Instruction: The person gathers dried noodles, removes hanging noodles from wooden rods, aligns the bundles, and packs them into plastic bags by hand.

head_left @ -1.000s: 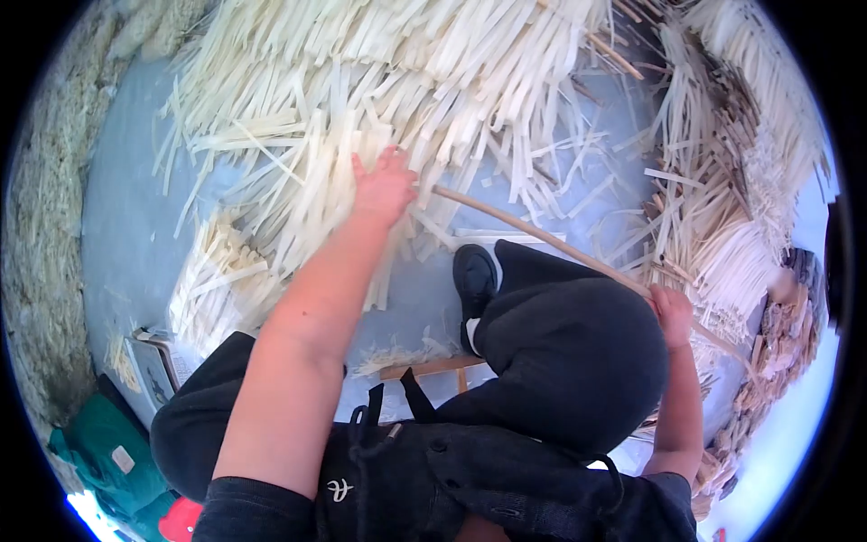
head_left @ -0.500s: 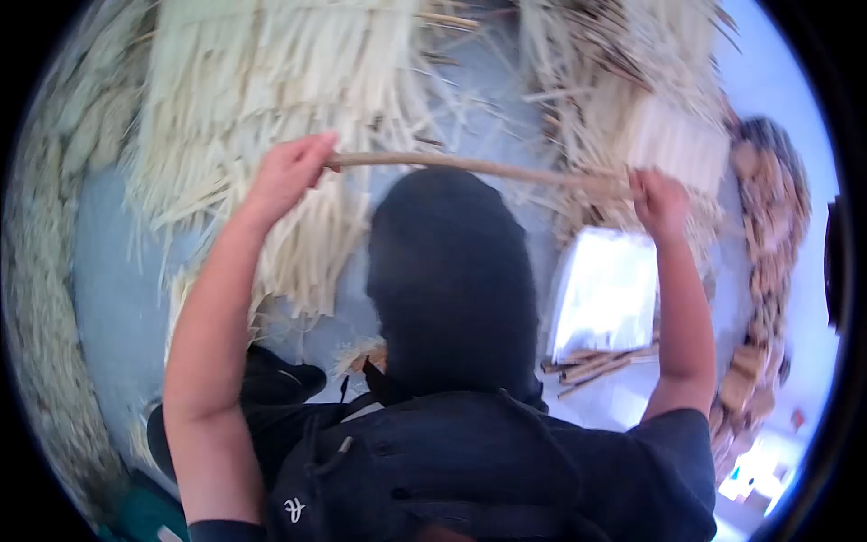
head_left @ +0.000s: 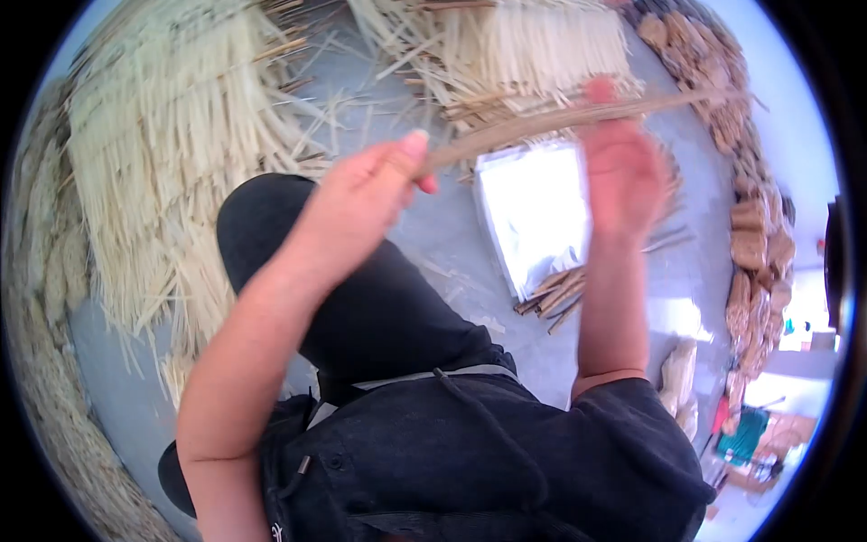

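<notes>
A long thin brown stick (head_left: 542, 123) is raised above the floor, running from the centre to the upper right. My left hand (head_left: 375, 190) is closed round its near end, the thumb on top. My right hand (head_left: 623, 172) is at the stick farther along, somewhat blurred, with its fingers apart and the stick crossing over them. Below the stick, a shiny white plastic-wrapped stack (head_left: 535, 212) lies on the floor, with several short brown sticks (head_left: 562, 291) at its lower edge.
Pale flat strips (head_left: 172, 126) cover the floor at the left, and another layer of them (head_left: 542, 45) lies at the top. Wrapped brown bundles (head_left: 748, 248) line the right side. My bent knee (head_left: 271, 212) stands near the centre left. Green cloth (head_left: 743, 435) shows at the lower right.
The view has turned rightward. The stick has been lifted from beside my leg and swung toward the upper right. My left hand has gone from open fingers to gripping it; my right hand's fingers have opened.
</notes>
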Demonstrator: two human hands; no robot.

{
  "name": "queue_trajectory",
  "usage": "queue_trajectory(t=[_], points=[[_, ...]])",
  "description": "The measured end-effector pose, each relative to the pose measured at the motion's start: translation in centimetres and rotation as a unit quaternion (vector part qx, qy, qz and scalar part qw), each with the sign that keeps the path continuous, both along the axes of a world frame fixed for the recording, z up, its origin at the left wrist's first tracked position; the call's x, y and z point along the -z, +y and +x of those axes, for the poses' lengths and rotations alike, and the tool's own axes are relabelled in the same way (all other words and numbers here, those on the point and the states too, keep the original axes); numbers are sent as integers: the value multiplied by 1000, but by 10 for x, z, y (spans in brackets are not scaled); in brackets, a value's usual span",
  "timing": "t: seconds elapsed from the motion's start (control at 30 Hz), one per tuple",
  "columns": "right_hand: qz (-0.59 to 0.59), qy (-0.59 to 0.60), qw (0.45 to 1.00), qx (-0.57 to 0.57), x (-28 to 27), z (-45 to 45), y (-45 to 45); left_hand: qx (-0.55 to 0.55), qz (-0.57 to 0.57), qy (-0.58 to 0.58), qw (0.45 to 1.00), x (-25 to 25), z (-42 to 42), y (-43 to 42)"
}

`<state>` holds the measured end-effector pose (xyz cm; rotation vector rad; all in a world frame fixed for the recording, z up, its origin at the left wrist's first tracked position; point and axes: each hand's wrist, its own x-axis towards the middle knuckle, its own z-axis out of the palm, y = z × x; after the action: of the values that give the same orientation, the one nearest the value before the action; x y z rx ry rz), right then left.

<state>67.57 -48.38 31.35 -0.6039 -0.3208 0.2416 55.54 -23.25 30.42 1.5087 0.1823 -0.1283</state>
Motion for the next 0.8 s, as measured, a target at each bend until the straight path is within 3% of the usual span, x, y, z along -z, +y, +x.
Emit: queue_trajectory(t=[0.03, 0.13, 0.2, 0.23, 0.27, 0.33, 0.47, 0.5, 0.57, 0.6, 0.63, 0.7, 0.77, 0.8], points=[[34, 66, 997, -24, 11, -25, 15, 21, -16, 6, 1000, 9, 5, -28], [-120, 70, 986, 91, 41, -75, 25, 73, -87, 19, 993, 37, 7, -100], [-141, 86, 973, 161, 58, -67, 2, 124, -79, 60, 987, 48, 10, -114], [-164, 103, 956, 220, 69, -59, -12, 140, 0, 3, 990, 55, 11, -118], [-190, 121, 930, 291, 87, -45, -34, 155, 79, -56, 983, 58, 12, -120], [-235, 168, 880, 376, 131, -23, -90, 145, 108, -40, 983, 33, 18, -106], [-355, 256, 788, 433, 214, -19, -160, 95, 146, -36, 984, 6, 34, -63], [-353, 259, 786, 435, 252, -18, -180, 73, 172, -46, 981, 3, 38, -52], [-485, 223, 689, 491, 336, -16, -219, 49, 170, -33, 984, 0, 44, -36], [-483, 226, 689, 492, 360, -20, -228, 20, 166, -21, 986, 0, 46, -30], [-580, 247, 616, 473, 371, -28, -232, 21, 168, -21, 985, 2, 48, -26], [-667, 269, 535, 443, 387, -42, -235, -26, 169, -2, 985, 13, 50, -18], [-727, 386, 493, 281, 378, -52, -228, -29, 179, 12, 983, 38, 52, -4], [-727, 387, 494, 280, 380, -54, -230, -36, 187, 25, 981, 42, 52, -3]])
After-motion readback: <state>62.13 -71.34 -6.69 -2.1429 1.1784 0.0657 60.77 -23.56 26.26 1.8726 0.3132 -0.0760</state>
